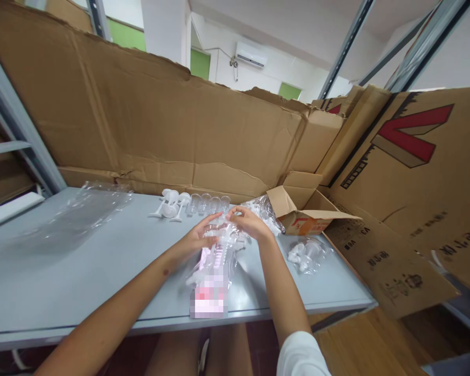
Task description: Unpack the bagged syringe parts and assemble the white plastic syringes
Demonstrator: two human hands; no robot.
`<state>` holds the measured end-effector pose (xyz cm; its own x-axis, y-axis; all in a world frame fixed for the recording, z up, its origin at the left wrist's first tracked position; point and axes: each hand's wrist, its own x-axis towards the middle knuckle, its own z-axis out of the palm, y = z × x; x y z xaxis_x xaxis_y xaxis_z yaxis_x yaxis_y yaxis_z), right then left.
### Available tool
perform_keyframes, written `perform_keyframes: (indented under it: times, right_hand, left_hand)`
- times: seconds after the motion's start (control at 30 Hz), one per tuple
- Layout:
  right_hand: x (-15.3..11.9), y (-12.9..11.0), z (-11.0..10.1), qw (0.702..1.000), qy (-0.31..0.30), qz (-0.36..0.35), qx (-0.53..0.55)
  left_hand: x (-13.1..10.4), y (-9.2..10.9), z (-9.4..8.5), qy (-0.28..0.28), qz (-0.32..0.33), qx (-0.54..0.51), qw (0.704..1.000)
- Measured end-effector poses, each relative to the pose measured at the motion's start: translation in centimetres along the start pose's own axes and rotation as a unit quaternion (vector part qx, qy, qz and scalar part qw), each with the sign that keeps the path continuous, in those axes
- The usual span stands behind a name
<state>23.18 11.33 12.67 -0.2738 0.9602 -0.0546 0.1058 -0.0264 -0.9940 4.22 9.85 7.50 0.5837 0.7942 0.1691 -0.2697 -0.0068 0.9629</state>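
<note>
Both my hands work at the top of a clear plastic bag [229, 256] near the table's front edge. My left hand [206, 232] curls its fingers around the bag's left side. At its upper end, my right hand [248, 222] pinches the plastic. Inside or beneath the film show clear and whitish plastic parts and a pink card [209, 305], partly blurred out. Just beyond my hands stand several clear ridged cups [204, 202] in a row, with white flanged plastic pieces [170, 202] heaped to their left.
An opened small carton [309, 222] stands at the back right, beside a filled clear bag [264, 209]. Another bag of white parts [307, 254] lies in front of it. Flat plastic sheeting [82, 209] covers the table's [113, 261] left. Tall cardboard [199, 130] walls the back.
</note>
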Motion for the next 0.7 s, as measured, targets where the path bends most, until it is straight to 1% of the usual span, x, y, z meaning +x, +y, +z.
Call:
perform_keyframes:
  times: [0.07, 0.13, 0.2, 0.23, 0.27, 0.3, 0.33, 0.43, 0.5, 0.57, 0.6, 0.7]
  right_hand:
    - [0.4, 0.6, -0.3, 0.994, 0.019, -0.006, 0.107]
    - [0.3, 1.5, -0.7, 0.983, 0.016, -0.002, 0.182]
    - [0.0, 2.5, -0.5, 0.98, -0.015, 0.012, 0.199]
    - [-0.3, 3.1, -0.3, 0.98, -0.041, 0.021, 0.193]
    - [-0.5, 3.6, 0.2, 0.98, -0.067, 0.025, 0.187]
    - [-0.7, 4.1, 0.7, 0.978, -0.088, 0.028, 0.185]
    - [-0.9, 4.5, 1.2, 0.977, -0.091, 0.024, 0.19]
    - [-1.0, 5.0, 2.4, 0.979, -0.038, 0.006, 0.201]
    - [-1.0, 4.9, 2.3, 0.979, -0.011, 0.007, 0.203]
    - [-1.1, 4.7, 1.7, 0.979, -0.008, 0.018, 0.203]
    - [-1.2, 4.7, 1.2, 0.979, -0.009, 0.026, 0.201]
    - [-1.4, 4.9, 0.0, 0.981, -0.002, 0.048, 0.189]
  left_hand:
    - [0.3, 0.0, -0.4, 0.073, 0.028, -0.004, 0.997]
    - [0.7, -0.1, -1.0, 0.167, 0.064, -0.007, 0.984]
    - [1.1, -0.2, -1.6, 0.25, 0.098, -0.005, 0.963]
    - [1.1, -0.2, -1.8, 0.276, 0.11, -0.002, 0.955]
    - [1.2, -0.1, -2.0, 0.29, 0.117, 0.002, 0.95]
    - [1.1, 0.0, -2.1, 0.291, 0.12, 0.009, 0.949]
    - [1.1, 0.1, -2.2, 0.281, 0.119, 0.019, 0.952]
    - [0.8, 0.3, -2.4, 0.235, 0.105, 0.056, 0.965]
    - [0.7, 0.2, -2.7, 0.236, 0.112, 0.112, 0.959]
    - [0.7, 0.1, -3.1, 0.255, 0.137, 0.206, 0.935]
    - [0.8, 0.0, -3.2, 0.266, 0.154, 0.26, 0.916]
    - [0.7, 0.0, -3.4, 0.299, 0.213, 0.398, 0.841]
